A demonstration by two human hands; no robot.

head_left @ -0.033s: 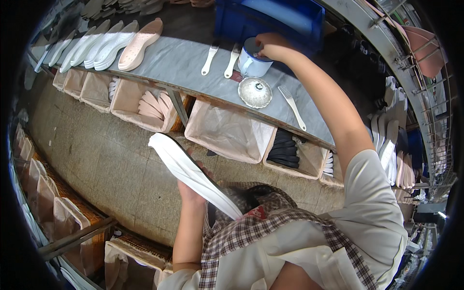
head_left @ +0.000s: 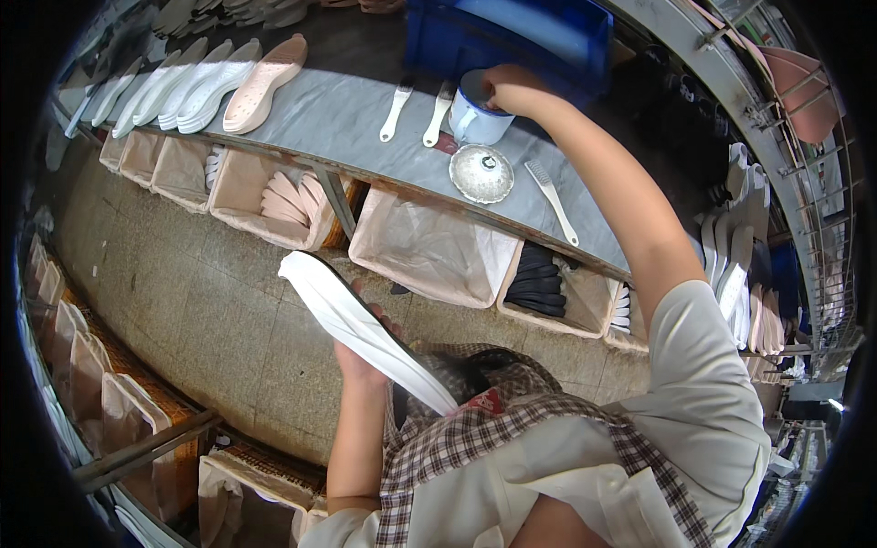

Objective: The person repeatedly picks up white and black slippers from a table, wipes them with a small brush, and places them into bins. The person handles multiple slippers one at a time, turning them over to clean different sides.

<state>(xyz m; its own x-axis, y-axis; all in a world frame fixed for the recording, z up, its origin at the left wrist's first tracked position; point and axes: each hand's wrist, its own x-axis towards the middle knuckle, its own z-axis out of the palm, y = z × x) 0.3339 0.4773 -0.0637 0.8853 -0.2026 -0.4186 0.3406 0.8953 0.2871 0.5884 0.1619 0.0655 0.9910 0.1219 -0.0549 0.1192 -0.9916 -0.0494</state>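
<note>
One white sole (head_left: pixel 364 331) across left grip (head_left: pixel 358 363)

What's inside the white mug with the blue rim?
The mug looks dark inside, with the right hand over part of its opening. Whatever lies deeper, or under that hand, can't be seen.

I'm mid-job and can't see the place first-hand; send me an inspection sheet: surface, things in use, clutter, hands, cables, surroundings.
Surface: grey bench, streaked, partly shaded.
Things in use: white sole, off the bench; mug, upright on it.
Clutter: three brushes and a round lid near the mug; more soles toward the left.
Hands: left hand holds the white sole; right hand at the mug's mouth, fingertips unclear.
Cables: nothing seen.
Surroundings: lined baskets below; blue crate behind the mug.
</note>
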